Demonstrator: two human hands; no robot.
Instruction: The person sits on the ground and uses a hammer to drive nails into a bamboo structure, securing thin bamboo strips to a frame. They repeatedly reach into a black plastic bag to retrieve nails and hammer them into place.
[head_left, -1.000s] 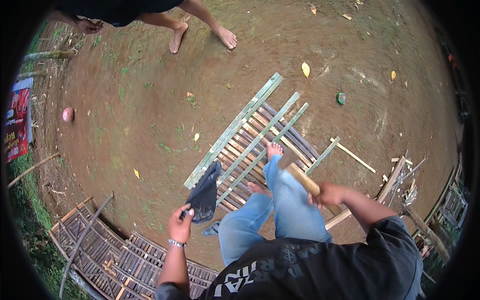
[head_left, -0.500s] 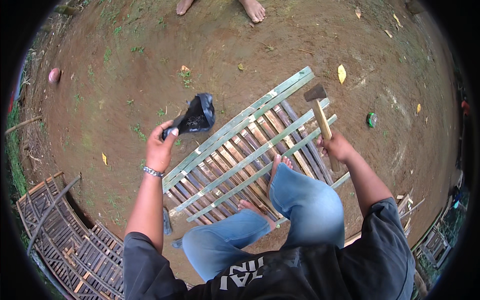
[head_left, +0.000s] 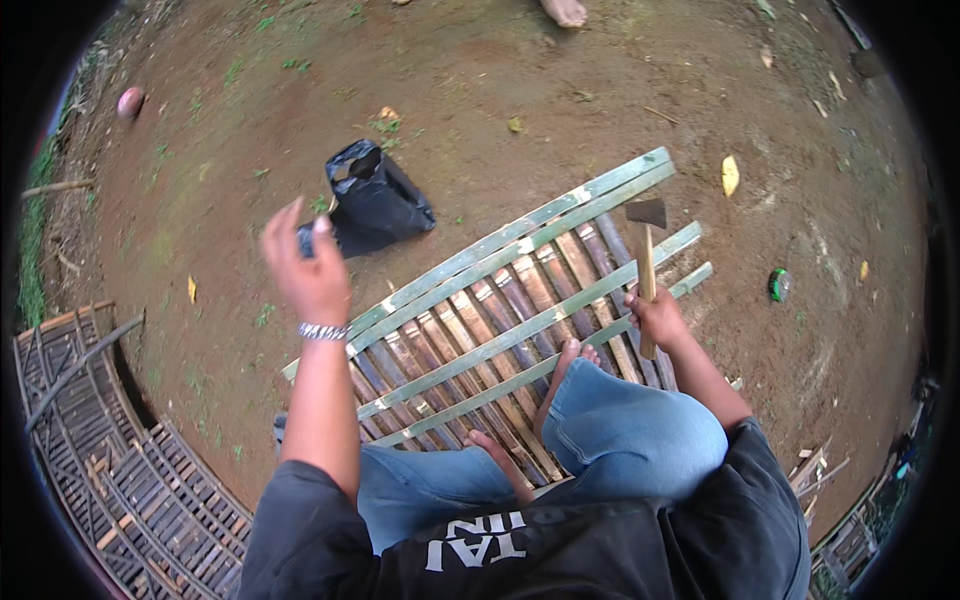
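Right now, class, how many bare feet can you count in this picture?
3. Two rest on the bamboo slat panel: one foot by the right knee, another foot nearer the body. A third foot, another person's, shows at the top edge. Others may lie outside the view.

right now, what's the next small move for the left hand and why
Probably reach back to the black bag. The left hand is raised above the dirt beside it and looks empty, though whether it pinches something small cannot be told. The right hand grips a hammer over the bamboo panel, so the striking side looks set.
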